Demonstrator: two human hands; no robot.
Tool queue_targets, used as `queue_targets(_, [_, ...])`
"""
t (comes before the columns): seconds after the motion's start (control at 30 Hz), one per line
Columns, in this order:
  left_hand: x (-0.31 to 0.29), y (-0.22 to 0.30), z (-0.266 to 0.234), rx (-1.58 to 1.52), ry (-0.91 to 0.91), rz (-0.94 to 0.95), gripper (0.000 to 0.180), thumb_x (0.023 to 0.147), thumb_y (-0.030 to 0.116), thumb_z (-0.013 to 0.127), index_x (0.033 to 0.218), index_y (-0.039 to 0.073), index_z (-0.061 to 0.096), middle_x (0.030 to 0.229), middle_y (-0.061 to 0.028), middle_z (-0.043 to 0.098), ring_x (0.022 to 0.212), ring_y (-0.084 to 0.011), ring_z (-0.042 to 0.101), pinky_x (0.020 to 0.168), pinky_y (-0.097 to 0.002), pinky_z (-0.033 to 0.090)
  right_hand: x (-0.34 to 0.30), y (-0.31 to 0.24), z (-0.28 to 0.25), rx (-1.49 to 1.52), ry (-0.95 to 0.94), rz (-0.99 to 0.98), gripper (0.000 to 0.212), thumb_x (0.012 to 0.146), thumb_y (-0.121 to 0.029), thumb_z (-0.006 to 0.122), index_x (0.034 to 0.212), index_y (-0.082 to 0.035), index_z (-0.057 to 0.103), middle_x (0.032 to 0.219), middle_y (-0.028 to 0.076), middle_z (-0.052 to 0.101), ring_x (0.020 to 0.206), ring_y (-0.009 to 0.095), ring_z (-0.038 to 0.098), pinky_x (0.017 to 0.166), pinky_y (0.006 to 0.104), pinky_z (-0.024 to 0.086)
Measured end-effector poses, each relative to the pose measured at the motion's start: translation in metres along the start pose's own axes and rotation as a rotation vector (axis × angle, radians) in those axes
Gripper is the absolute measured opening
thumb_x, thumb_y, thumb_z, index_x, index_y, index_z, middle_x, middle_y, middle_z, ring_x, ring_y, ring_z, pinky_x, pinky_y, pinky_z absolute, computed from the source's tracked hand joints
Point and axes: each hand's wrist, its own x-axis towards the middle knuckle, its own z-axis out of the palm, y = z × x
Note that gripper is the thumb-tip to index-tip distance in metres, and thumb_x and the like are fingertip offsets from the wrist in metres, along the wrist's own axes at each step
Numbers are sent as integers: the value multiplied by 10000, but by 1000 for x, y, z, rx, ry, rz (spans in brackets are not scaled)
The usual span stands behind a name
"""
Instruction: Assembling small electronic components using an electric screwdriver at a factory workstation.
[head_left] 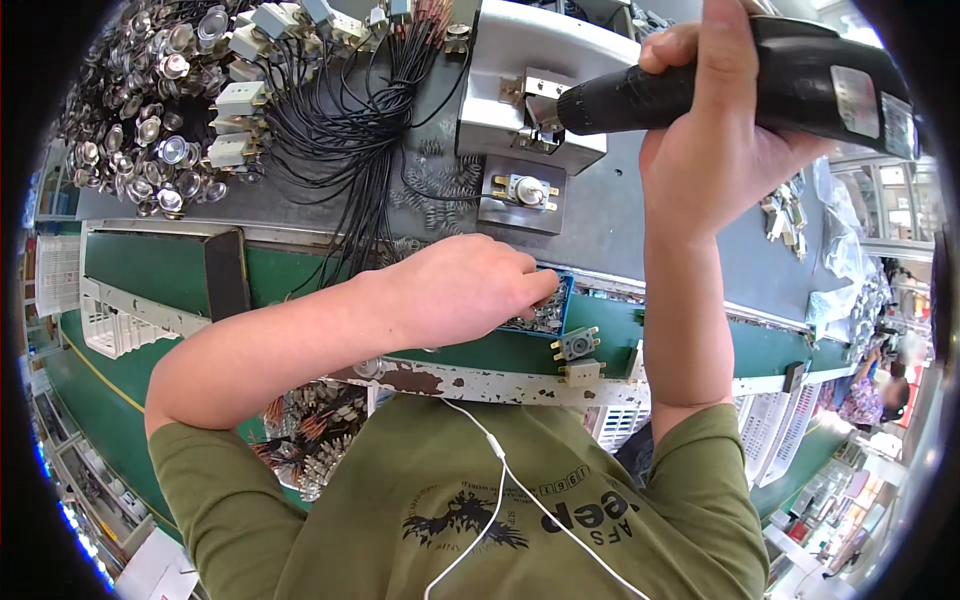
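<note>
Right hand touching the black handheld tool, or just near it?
Touching. The head view shows the right hand gripping the black handheld tool, with fingers lying across its body.

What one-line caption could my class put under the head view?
Right hand holding a black tool near a metal bracket, left hand at a blue tray of small parts.
</note>
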Motion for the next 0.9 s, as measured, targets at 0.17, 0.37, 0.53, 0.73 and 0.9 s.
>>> queue_targets(0.17, [-4, -1, 1, -18, 9, -7, 167, 901, 200, 705, 959, 58, 639, 888, -99, 676, 872, -307, 693, 801, -443, 553, -5, -8, 18, -1364, 20, -9, 208, 933, 29, 712, 1101, 21, 589, 866, 92, 681, 589, 139, 633, 539, 268, 518])
queue_targets(0.37, [-8, 1, -9, 57, 111, 113, 96, 853, 118, 665, 900, 37, 645, 832, -114, 675, 800, -310, 704, 752, -439, 566, 23, 1, 10, -563, -113, 329, 319, 904, 16, 746, 1148, -2, 542, 905, 85, 694, 647, 116, 646, 555, 250, 525])
queue_targets(0.53, [-9, -16, -45, 194, 448, -41, 77, 864, 167, 707, 854, 100, 670, 804, -48, 674, 831, -246, 691, 782, -399, 510, 6, -1, 16, -1243, -42, 159, 422, 904, -10, 769, 1204, -31, 473, 905, 68, 695, 651, 101, 643, 557, 239, 526])
queue_targets(0.73, [4, -41, -26, 299, 460, -126, 154, 860, 212, 751, 826, 106, 645, 825, -35, 671, 855, -243, 674, 803, -388, 497, -8, -27, 44, -1278, -53, 170, 230, 897, -52, 803, 1069, 7, 663, 868, 74, 709, 609, 119, 659, 533, 248, 541])
queue_targets(0.9, [7, -46, -16, 285, 487, -81, 131, 839, 204, 774, 858, 117, 678, 896, -8, 674, 889, -237, 659, 800, -380, 496, -21, -36, 16, -1338, -89, 100, 239, 900, -25, 791, 1093, 19, 656, 877, 76, 713, 629, 118, 668, 549, 244, 551])
